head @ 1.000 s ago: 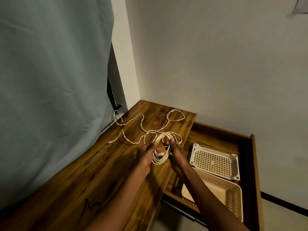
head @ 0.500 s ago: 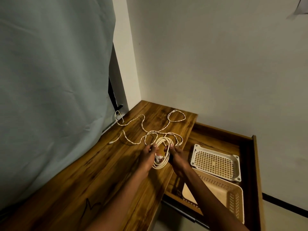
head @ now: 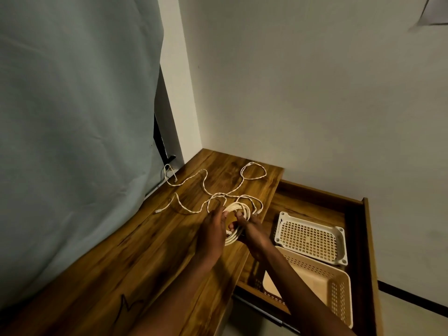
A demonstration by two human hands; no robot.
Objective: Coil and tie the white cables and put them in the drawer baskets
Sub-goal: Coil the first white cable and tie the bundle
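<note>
A coiled white cable point(head: 238, 209) rests on the wooden desk top point(head: 135, 258) near its right edge. My left hand point(head: 213, 229) grips the coil's left side and my right hand point(head: 252, 229) grips its right side, fingers pinched around the loops. A second, twisted white cable point(head: 206, 187) sprawls loose across the desk behind the coil. To the right, the open wooden drawer point(head: 363, 238) holds a white perforated basket point(head: 339, 232) and, nearer me, a beige perforated basket point(head: 339, 292); neither shows a cable in it.
A grey-green curtain point(head: 72, 141) hangs along the desk's left side. White walls meet at the corner behind the desk. The drawer juts out to the right of the desk top, lower than its surface.
Both hands have stayed on the coil and closed in slightly, the right-hand fingers working around the loops. The loose twisted cable has not moved.
</note>
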